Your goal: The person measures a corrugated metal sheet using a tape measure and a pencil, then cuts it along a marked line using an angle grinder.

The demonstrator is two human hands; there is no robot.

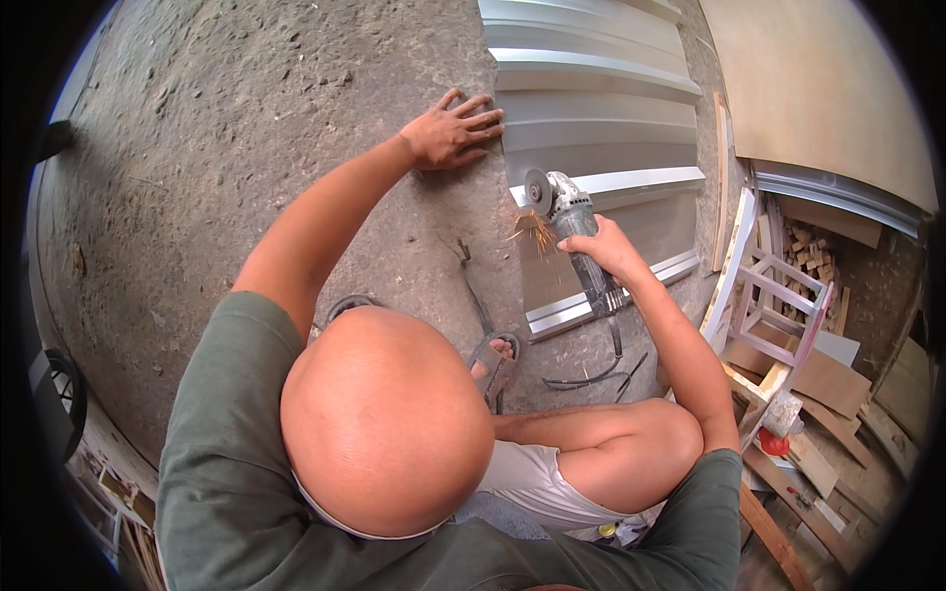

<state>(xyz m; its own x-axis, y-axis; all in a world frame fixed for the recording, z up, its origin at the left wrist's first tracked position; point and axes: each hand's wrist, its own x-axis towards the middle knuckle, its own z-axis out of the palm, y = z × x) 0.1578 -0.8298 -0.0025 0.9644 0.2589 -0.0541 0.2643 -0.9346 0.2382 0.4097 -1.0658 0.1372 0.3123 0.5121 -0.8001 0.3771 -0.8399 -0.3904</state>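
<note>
My right hand grips the dark body of an angle grinder. The disc faces the left edge of a ribbed silver metal sheet lying on the ground. Orange sparks spray from beneath the disc, down and to the left. My left hand is flat with its fingers spread, holding nothing; its fingertips reach the same edge, farther up. Whether they press on the metal or only on the concrete is hard to see. A black cord trails from the tool's rear end.
Rough concrete floor stretches to the left. My sandalled foot stands near the sheet's close end, beside a loose cable. On the right are a pale wooden panel, a pinkish frame and scattered wood offcuts.
</note>
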